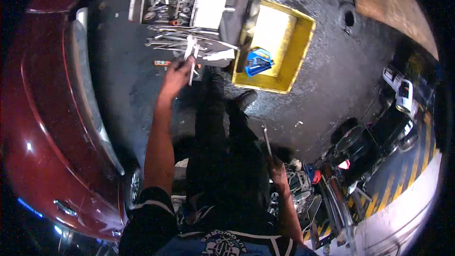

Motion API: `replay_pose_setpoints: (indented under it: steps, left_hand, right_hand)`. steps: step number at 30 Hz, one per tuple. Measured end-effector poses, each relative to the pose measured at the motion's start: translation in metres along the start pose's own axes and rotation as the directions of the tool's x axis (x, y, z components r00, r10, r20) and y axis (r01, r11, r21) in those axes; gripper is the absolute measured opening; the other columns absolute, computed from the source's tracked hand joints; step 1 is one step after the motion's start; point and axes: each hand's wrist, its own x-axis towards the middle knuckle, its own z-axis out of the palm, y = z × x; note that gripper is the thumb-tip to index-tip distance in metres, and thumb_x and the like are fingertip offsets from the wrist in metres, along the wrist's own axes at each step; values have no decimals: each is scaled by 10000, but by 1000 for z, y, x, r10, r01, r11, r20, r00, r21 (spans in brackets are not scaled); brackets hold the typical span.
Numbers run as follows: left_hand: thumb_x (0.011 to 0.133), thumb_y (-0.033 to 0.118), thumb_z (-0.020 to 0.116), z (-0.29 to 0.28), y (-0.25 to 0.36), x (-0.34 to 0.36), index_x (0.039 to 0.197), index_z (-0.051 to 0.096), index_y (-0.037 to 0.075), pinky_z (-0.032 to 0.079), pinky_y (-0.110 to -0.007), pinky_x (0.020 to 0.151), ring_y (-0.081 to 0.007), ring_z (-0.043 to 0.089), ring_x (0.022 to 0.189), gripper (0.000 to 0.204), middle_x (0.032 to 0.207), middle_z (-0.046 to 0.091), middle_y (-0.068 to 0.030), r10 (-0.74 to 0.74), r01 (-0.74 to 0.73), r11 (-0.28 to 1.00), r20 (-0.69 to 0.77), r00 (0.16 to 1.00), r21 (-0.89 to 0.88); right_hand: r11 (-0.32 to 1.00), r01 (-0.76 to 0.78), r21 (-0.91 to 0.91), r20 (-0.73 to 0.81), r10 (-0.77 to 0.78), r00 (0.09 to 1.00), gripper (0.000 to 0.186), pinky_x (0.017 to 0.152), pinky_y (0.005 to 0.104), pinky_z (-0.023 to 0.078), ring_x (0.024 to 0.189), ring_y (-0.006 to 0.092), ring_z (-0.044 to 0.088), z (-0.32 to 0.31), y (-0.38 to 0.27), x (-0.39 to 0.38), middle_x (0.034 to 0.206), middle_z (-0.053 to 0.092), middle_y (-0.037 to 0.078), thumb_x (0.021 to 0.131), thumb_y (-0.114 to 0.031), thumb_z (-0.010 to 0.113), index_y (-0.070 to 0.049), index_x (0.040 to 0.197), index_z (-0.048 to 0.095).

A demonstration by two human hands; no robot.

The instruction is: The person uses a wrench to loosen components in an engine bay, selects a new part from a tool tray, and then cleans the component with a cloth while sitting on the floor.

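Observation:
My left hand [178, 74] reaches forward over the near end of the tool chest, its fingers closed on a bright metal wrench [192, 46]. More than one tool may be in that grip; glare makes this hard to tell. Just beyond it, several long wrenches [173, 37] lie spread in an open tray. Beside my right leg, my right hand [277, 169] is closed round the lower end of a long, thin wrench [267, 140], whose head points forward.
A yellow bin [290, 83] with a blue bottle-like container [258, 61] inside stands right of the tool chest [215, 0]. A red car [52, 128] fills the left. Metal parts [301, 187] and bars crowd the lower right. An orange level [162, 63] lies near my left hand.

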Motion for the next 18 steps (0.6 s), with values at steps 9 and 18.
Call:
replay_pose_setpoints:
  steps: [9, 18]
  left_hand:
    - [876, 522, 578, 179, -192, 22, 985, 692, 51, 501, -444, 765, -396, 653, 879, 497, 914, 673, -234, -103, -178, 704, 346, 932, 688]
    - [912, 411, 517, 212, -247, 49, 958, 696, 59, 500, -487, 780, -415, 627, 922, 398, 969, 663, -221, 142, -181, 546, 123, 982, 818]
  right_hand:
    - [973, 83, -216, -16, -88, 996, 353, 741, 329, 464, 773, 224, 595, -22, 60, 12, 993, 665, 124, 931, -270, 528, -12, 1160, 602]
    - [989, -103, -102, -323, 65, 944, 414, 684, 361, 449, 696, 266, 556, -55, 103, -49, 734, 591, 121, 970, -399, 481, -6, 982, 612]
